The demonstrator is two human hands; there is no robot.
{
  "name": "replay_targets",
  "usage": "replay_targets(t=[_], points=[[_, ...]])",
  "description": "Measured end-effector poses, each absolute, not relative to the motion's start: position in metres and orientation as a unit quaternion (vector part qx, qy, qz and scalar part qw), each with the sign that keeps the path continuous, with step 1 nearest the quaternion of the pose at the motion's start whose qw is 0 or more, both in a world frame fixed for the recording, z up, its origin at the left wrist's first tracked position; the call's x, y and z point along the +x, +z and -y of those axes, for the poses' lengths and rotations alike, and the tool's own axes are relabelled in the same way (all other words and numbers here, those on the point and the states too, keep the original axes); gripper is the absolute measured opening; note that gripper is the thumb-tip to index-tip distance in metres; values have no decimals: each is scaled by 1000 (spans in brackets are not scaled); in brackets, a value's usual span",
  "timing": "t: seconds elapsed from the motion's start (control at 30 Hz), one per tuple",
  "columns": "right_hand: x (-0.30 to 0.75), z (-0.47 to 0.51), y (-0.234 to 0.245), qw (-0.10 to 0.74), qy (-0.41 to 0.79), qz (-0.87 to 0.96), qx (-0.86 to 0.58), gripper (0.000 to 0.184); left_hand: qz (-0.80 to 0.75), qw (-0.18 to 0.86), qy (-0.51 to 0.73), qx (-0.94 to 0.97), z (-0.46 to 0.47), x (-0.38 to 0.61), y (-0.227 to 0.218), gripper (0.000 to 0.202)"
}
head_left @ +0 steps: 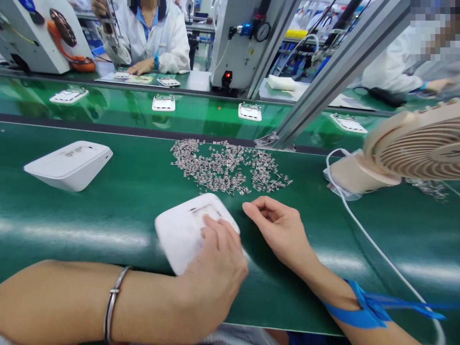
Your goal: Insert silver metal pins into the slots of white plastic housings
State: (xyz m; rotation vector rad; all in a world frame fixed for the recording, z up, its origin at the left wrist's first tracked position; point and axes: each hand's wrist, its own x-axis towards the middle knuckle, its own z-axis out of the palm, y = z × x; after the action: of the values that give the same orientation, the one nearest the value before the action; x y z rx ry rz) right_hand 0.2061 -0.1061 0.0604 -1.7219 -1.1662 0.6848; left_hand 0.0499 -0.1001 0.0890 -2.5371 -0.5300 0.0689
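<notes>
In front of me on the green table lies a white plastic casing [181,230], with small slots in its upper face. My left hand [219,258] rests over its right side, fingers curled onto the face beside the slots; the thumb is hidden. Just right of the casing, my right hand [282,230] is closed in a pinch, thumb against the bent index finger. Whatever sits between those fingertips, if anything, is too small to make out. Beyond both hands spreads a loose pile of small metal clips [226,167]. A silver bangle and a blue wrist strap [359,306] are on my arms.
Another white casing [68,165] lies at left. A beige fan [381,163] with a white cable [362,230] stands at right. Behind a metal post [323,81] runs a green conveyor [122,108] carrying several white parts. A co-worker [158,48] in white sits opposite.
</notes>
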Motion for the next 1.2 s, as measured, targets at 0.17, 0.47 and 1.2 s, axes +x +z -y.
replay_targets(t=[0.17, 0.47, 1.2], points=[[207, 105, 59, 465, 213, 487, -708, 30, 313, 173, 171, -918, 50, 50, 111, 20], [211, 105, 46, 431, 124, 569, -690, 19, 549, 61, 201, -809, -75, 12, 125, 36], [207, 100, 39, 232, 138, 679, -683, 54, 340, -100, 35, -935, -37, 57, 62, 67]])
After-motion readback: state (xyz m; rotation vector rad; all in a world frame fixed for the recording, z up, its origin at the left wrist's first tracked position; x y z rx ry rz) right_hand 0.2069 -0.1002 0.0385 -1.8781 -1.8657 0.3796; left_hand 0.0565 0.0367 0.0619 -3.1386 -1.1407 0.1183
